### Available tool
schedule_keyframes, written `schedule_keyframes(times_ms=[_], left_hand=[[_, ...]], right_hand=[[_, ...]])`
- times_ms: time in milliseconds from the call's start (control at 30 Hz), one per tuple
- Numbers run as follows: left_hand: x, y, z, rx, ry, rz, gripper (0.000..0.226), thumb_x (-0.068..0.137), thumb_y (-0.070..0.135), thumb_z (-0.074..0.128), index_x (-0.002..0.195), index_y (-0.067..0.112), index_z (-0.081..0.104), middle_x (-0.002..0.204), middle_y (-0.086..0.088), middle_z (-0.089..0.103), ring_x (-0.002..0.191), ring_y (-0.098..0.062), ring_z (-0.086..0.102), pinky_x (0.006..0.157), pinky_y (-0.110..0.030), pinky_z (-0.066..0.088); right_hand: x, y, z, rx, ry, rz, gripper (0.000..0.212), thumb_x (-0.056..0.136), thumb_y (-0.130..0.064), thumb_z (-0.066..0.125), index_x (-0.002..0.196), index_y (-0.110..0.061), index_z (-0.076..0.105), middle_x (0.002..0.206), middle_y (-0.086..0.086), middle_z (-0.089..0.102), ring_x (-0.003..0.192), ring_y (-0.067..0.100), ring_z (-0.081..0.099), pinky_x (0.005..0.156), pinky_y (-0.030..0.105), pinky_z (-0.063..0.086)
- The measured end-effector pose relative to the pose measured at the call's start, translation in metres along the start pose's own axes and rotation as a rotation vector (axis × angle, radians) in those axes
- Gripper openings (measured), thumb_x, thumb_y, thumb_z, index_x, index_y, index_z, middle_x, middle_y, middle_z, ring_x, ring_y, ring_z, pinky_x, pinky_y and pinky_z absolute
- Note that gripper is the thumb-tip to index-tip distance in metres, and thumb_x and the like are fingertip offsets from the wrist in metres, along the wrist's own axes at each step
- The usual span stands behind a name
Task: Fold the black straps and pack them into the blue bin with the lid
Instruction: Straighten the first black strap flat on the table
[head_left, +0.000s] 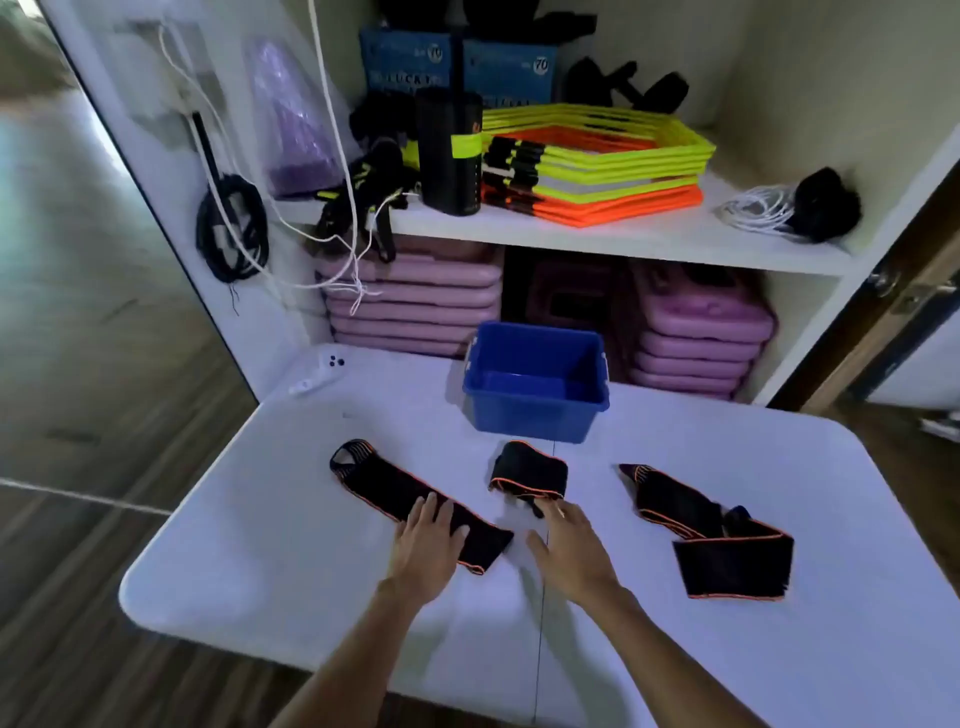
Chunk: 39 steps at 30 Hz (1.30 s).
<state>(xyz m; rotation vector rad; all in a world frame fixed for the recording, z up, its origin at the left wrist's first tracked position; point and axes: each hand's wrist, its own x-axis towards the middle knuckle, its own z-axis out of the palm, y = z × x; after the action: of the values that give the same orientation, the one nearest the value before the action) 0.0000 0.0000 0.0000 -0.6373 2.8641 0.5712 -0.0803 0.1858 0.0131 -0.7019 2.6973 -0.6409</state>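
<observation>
Three black straps with orange edging lie on the white table (519, 649). The left strap (379, 486) stretches out flat on a diagonal, and my left hand (428, 545) rests palm down on its near end, fingers spread. A folded strap (529, 474) sits in the middle; my right hand (569, 545) is open just in front of it, fingertips at its near edge. The right strap (727, 551) lies loosely bent, untouched. The blue bin (535, 410) stands open and empty behind the folded strap. No lid is visible.
A white controller (319, 371) lies at the table's far left corner. Behind the table is a cupboard with pink boards (415, 301), yellow and orange frames (597, 161), a black cylinder (449, 150), blue boxes and hanging cords. The table edge is close to me.
</observation>
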Motion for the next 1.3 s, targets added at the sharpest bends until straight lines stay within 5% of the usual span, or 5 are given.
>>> schedule_keyframes(times_ms=[300,733,967,1133,1300], left_hand=[[0.015,-0.001,0.002,0.005,0.025,-0.009,0.054,0.101,0.041,0.033,0.148,0.015,0.028,0.157,-0.008,0.024,0.147,-0.027,0.017,0.117,-0.04,0.02],[0.058,-0.093,-0.009,0.06,0.035,-0.058,0.055,0.102,0.032,0.033,0.15,0.008,0.022,0.16,-0.019,0.009,0.148,-0.033,0.008,0.114,-0.045,0.022],[0.092,-0.132,-0.001,0.041,-0.075,-0.078,0.062,0.102,0.038,0.028,0.153,0.01,0.007,0.16,-0.02,-0.005,0.148,-0.034,-0.004,0.118,-0.049,0.008],[0.1,-0.153,0.006,0.012,-0.109,-0.112,0.063,0.102,0.04,0.028,0.154,0.016,0.002,0.161,-0.013,-0.01,0.149,-0.029,-0.007,0.116,-0.056,0.004],[0.1,-0.157,0.007,0.036,-0.126,-0.109,0.064,0.101,0.044,0.028,0.153,0.022,0.0,0.161,-0.008,-0.014,0.149,-0.026,-0.008,0.116,-0.057,0.003]], right_hand=[[0.014,-0.005,0.001,0.078,-0.062,0.038,0.054,0.093,-0.042,0.056,0.142,-0.027,0.039,0.145,0.004,0.042,0.133,0.027,0.039,0.103,0.043,0.042],[0.024,-0.023,0.051,0.122,-0.249,-0.01,0.112,0.063,-0.053,0.072,0.147,-0.055,-0.001,0.154,0.002,0.029,0.141,0.027,0.022,0.107,0.053,0.034],[0.041,-0.034,0.071,0.068,-0.14,-0.061,0.103,0.075,-0.045,0.073,0.15,-0.05,0.002,0.137,0.005,0.041,0.122,0.027,0.04,0.097,0.043,0.045],[0.029,-0.023,0.075,0.109,-0.051,-0.11,0.087,0.083,-0.034,0.068,0.152,-0.041,0.015,0.138,-0.002,0.035,0.128,0.017,0.031,0.103,0.029,0.038],[0.03,-0.011,0.088,-0.082,-0.066,-0.139,0.077,0.079,-0.029,0.064,0.149,-0.026,0.032,0.147,0.002,0.036,0.126,0.024,0.038,0.099,0.043,0.046]])
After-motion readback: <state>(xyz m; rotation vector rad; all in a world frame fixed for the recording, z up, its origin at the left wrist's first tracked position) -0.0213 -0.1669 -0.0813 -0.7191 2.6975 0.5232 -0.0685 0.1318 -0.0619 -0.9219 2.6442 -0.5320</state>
